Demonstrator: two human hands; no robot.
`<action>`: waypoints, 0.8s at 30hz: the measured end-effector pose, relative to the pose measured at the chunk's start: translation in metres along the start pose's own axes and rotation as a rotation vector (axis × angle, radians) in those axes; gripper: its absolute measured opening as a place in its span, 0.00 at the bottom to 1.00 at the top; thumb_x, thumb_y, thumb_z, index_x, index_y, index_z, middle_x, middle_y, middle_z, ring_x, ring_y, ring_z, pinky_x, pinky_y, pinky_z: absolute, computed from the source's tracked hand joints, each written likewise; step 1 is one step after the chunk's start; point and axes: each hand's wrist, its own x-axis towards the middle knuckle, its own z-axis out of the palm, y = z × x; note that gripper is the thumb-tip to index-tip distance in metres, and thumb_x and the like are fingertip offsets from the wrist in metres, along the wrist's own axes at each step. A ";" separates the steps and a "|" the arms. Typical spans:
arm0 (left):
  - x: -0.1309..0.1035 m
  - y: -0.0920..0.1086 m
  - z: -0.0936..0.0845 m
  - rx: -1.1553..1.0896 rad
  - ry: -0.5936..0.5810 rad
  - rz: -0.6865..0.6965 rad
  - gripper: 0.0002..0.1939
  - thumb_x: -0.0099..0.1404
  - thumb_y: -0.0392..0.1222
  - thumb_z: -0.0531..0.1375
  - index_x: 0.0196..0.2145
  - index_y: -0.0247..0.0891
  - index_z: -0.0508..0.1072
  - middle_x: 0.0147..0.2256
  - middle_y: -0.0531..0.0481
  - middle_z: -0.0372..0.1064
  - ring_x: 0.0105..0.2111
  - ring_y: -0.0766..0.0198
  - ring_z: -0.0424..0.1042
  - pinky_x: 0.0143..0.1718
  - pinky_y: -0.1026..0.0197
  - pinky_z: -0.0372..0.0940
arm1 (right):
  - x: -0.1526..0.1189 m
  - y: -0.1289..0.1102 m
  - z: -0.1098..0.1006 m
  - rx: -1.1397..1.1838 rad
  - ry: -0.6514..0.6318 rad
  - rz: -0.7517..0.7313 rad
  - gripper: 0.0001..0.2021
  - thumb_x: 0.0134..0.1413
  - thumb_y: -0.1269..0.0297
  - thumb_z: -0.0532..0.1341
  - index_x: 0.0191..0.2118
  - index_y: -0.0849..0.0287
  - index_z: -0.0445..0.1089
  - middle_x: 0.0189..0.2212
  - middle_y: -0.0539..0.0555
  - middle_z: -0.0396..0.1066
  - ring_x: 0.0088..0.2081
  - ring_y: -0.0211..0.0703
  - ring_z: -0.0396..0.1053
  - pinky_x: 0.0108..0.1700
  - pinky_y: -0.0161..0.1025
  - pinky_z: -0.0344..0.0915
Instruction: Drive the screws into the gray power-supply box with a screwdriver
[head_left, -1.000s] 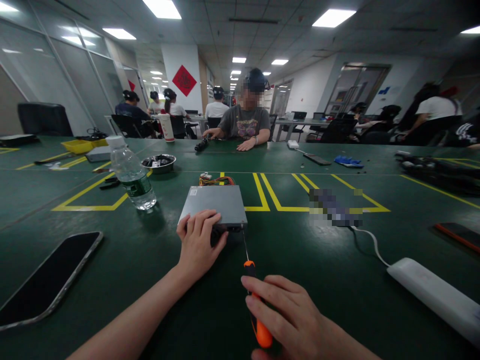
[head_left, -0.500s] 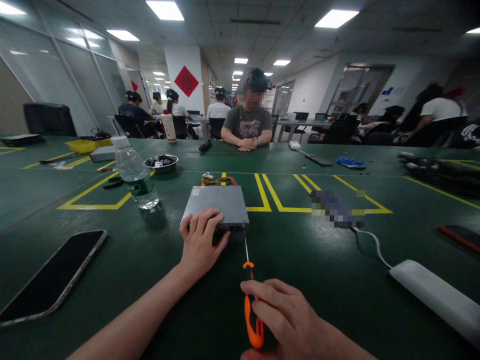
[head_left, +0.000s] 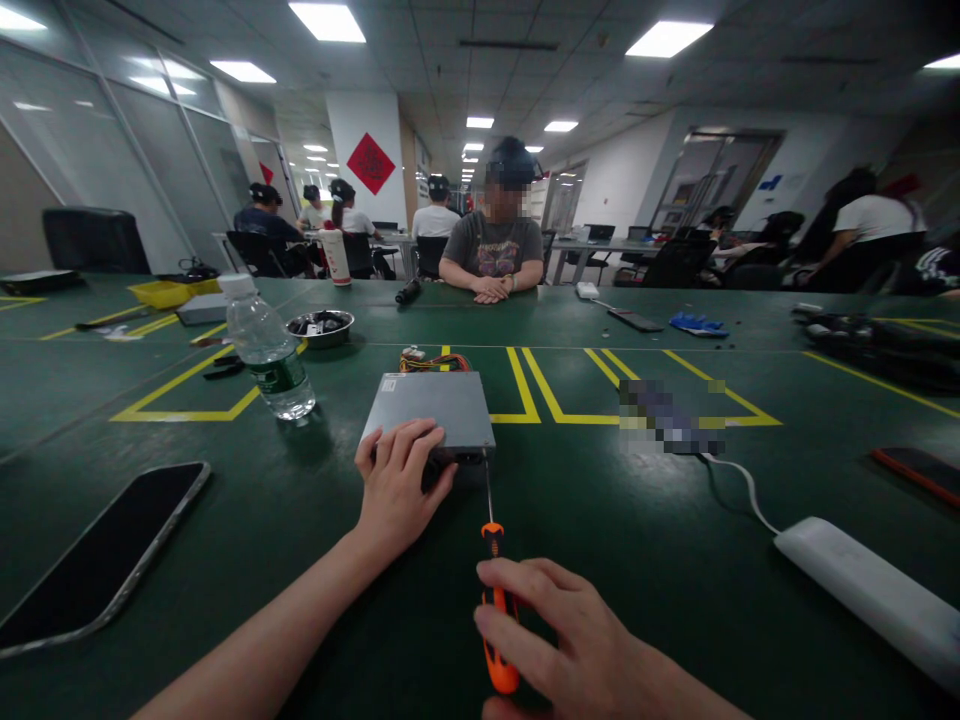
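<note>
A grey metal box (head_left: 431,405) with coloured wires (head_left: 442,363) at its far side lies flat on the green table. My left hand (head_left: 401,480) grips the box's near left part, fingers on top and thumb at the near face. An orange and black screwdriver (head_left: 498,640) points away from me, its shaft tip at the near right corner of the box. My right hand (head_left: 559,635) holds the screwdriver's handle between thumb and fingers. Whether the tip sits in a screw is too small to tell.
Left of the box stand a water bottle (head_left: 276,360) and a metal bowl (head_left: 321,328). A phone (head_left: 105,550) lies near left, a white power strip (head_left: 870,595) near right. Across the table sits a person (head_left: 495,245).
The fingers of my right hand have shifted round the screwdriver handle, and the handle looks turned. My left hand remains on the box. The view has moved slightly.
</note>
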 end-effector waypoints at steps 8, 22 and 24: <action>0.002 0.001 0.000 0.022 -0.005 -0.004 0.15 0.60 0.45 0.57 0.45 0.44 0.65 0.47 0.48 0.68 0.48 0.55 0.64 0.53 0.47 0.45 | -0.003 -0.002 0.006 -0.013 0.091 -0.010 0.11 0.63 0.61 0.53 0.34 0.62 0.64 0.37 0.60 0.73 0.34 0.38 0.73 0.38 0.37 0.68; 0.002 0.001 0.000 0.015 -0.009 -0.005 0.15 0.60 0.44 0.57 0.45 0.44 0.65 0.47 0.48 0.68 0.49 0.55 0.63 0.53 0.47 0.45 | -0.004 -0.003 0.009 0.006 0.047 -0.027 0.12 0.63 0.63 0.52 0.32 0.63 0.66 0.36 0.59 0.73 0.34 0.38 0.72 0.37 0.36 0.67; 0.002 0.001 0.000 0.016 -0.006 -0.003 0.15 0.60 0.44 0.57 0.45 0.45 0.65 0.47 0.48 0.68 0.49 0.55 0.63 0.53 0.47 0.45 | -0.003 -0.003 0.009 0.014 0.010 -0.005 0.13 0.63 0.60 0.52 0.34 0.63 0.66 0.37 0.59 0.73 0.37 0.39 0.71 0.38 0.36 0.67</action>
